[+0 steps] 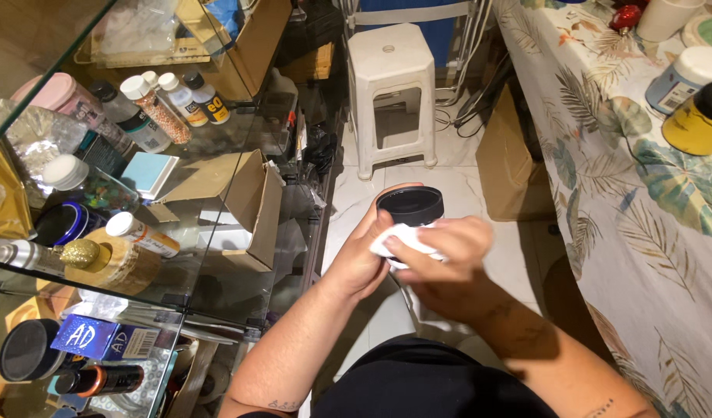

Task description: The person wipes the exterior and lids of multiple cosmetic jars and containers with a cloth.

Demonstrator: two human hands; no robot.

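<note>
My left hand point(362, 251) grips a small round jar with a black lid point(410, 205), held in front of me over the white tiled floor. My right hand point(443, 249) presses a white cloth or tissue point(402, 236) against the jar's side, just under the lid. Both hands meet at the jar, and the lower part of the jar is hidden by my fingers and the cloth.
Glass shelves point(217, 155) on the left hold bottles, jars, glitter pots and an open cardboard box point(251, 205). A white plastic stool point(391, 93) stands ahead. A table with a leaf-print cloth point(642, 201) on the right carries a yellow jar point(700, 120) and other pots.
</note>
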